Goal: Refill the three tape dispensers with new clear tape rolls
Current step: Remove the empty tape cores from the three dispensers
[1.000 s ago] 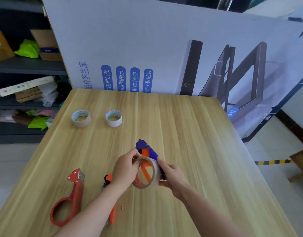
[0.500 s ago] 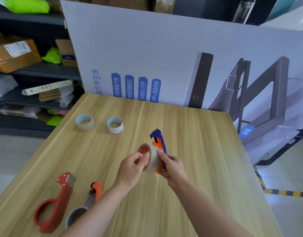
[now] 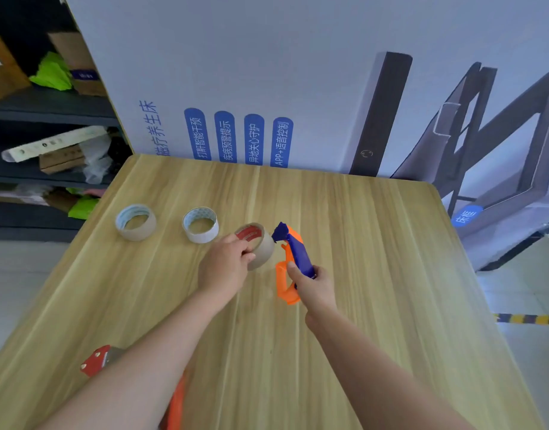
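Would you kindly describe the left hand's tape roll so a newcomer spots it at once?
On the light wooden table, three tape rolls form a row. The held tan tape roll is rightmost, in the left hand, beside the blue and orange dispenser. Only its core is red; the leftmost tan roll and middle white roll have pale blue cores.

wood-grain table (image 3: 360,274), plastic dispenser (image 3: 293,252)

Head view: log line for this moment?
left hand: holds red-core roll | right hand: grips blue-orange dispenser | roll: beside dispenser, not mounted | spare rolls: two on table
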The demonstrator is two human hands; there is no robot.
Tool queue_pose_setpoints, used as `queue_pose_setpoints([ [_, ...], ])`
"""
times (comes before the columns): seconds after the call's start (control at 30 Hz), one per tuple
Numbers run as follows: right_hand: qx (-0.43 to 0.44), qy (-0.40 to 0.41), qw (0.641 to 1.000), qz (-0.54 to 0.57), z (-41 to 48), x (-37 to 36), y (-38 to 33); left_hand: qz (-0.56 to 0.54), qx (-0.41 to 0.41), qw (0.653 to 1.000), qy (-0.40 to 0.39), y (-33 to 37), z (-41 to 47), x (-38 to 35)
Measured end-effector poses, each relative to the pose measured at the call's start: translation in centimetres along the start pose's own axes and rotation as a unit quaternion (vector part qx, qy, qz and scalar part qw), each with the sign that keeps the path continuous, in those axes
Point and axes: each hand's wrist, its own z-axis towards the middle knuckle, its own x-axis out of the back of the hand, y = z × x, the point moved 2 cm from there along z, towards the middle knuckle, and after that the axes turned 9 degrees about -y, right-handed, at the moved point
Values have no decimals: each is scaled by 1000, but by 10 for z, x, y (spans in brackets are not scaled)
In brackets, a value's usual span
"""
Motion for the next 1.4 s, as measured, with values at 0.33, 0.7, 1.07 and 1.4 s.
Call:
queue_pose_setpoints([
  [0.33, -32, 26, 999, 24, 47, -4, 10, 157, -53, 984, -64, -32, 87, -54],
  [0.7, -32, -11, 998, 49, 38, -8, 15, -126, 7, 986, -105, -18, 39, -64],
  [1.07, -16, -120, 989, -85, -60, 26, 56, -154, 96, 978, -102, 2, -102, -49],
  [1.4, -63, -170, 970, -160, -133, 44, 136, -41, 126, 977, -167, -6, -215, -72],
])
